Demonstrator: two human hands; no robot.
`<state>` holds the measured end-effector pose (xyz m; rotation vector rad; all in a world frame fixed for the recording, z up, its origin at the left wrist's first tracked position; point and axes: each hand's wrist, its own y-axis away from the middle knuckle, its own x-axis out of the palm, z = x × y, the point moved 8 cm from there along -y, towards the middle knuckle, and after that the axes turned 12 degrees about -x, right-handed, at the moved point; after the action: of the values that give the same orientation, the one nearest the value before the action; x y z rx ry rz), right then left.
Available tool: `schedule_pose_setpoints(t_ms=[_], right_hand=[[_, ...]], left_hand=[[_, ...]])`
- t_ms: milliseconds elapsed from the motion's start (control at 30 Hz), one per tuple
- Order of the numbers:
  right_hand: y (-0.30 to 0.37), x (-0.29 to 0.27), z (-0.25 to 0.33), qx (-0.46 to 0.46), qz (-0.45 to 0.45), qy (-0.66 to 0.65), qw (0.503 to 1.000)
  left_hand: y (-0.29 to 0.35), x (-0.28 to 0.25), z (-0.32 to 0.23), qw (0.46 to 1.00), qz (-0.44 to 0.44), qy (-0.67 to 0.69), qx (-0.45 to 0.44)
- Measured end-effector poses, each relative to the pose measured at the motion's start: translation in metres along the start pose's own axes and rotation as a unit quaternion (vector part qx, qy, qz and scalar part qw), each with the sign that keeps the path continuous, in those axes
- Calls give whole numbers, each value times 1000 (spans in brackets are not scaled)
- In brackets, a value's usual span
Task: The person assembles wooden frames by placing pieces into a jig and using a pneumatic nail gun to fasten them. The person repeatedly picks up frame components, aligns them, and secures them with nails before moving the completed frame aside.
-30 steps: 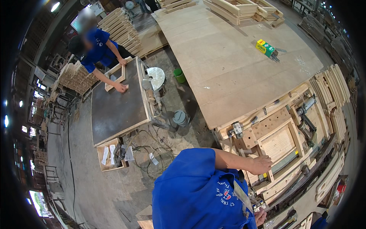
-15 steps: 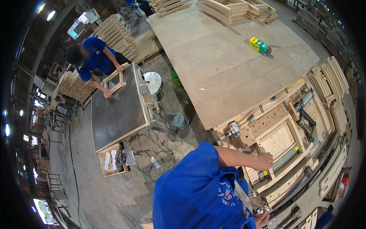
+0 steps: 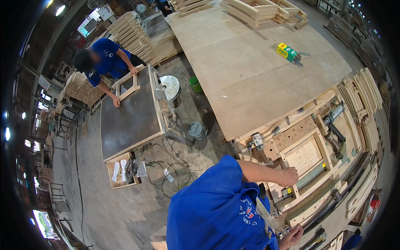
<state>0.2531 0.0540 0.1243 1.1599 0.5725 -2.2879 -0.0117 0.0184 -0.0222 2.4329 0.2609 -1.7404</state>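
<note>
My left hand is closed at the side rail of a light wooden frame, its fingers curled down and partly hidden. The frame lies in a wooden jig with a drilled board along its far side. Low in the view, my right hand is beside my apron, fingers drawn together; whatever they hold is too small to make out. Close to that hand lies a dark hand tool. A metal clamp block sits at the jig's left corner, and a dark pneumatic cylinder at its right.
Beyond the jig stretches a broad wooden table bearing a yellow-green box and stacked frames. Wooden slats are piled at right. A co-worker handles a frame on a dark-topped table. Hoses trail over the floor.
My right hand has moved up and right, away from the small shiny items at my apron. My left hand stays at the frame. The co-worker's frame has shifted slightly.
</note>
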Motion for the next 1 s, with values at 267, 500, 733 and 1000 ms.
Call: schedule_pose_setpoints(t_ms=[267,500,733,1000], right_hand=[[-15,18,18,-37,32,-36,998],[-22,22,37,-31,45,-63,997],[-25,53,-17,-60,35,-116,991],[-31,61,-22,-69,49,-124,989]], left_hand=[[2,3,3,999,-5,33,-19],[2,5,4,998,-20,36,-41],[4,1,2,999,2,25,-33],[1,4,4,999,15,30,-38]])
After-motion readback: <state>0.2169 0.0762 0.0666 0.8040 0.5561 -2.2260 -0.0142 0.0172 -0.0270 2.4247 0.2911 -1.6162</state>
